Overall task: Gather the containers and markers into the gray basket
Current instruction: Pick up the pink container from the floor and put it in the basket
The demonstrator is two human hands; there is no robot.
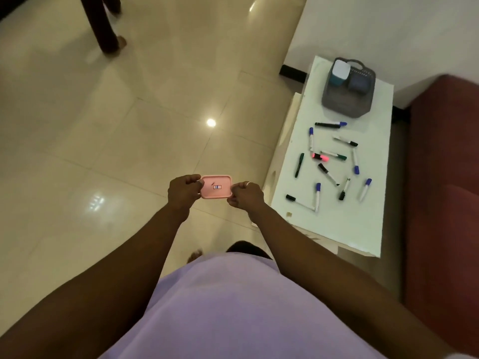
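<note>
Both hands pinch the pink container (pixel 216 187) by its short ends, left hand (pixel 182 192) at 9 o'clock and right hand (pixel 246 195) at 3, so its long axis runs 9-to-3 over the floor. The gray basket (pixel 344 107) lies at about 2 o'clock, on the far end of the counter (pixel 337 224), with the right hand nearer. It holds a white-teal container (pixel 340 72) and a dark gray container (pixel 358 82). The markers (pixel 327 173) lie scattered on the counter between.

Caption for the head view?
Left hand and right hand hold a pink container; markers lie beside the gray basket.
</note>
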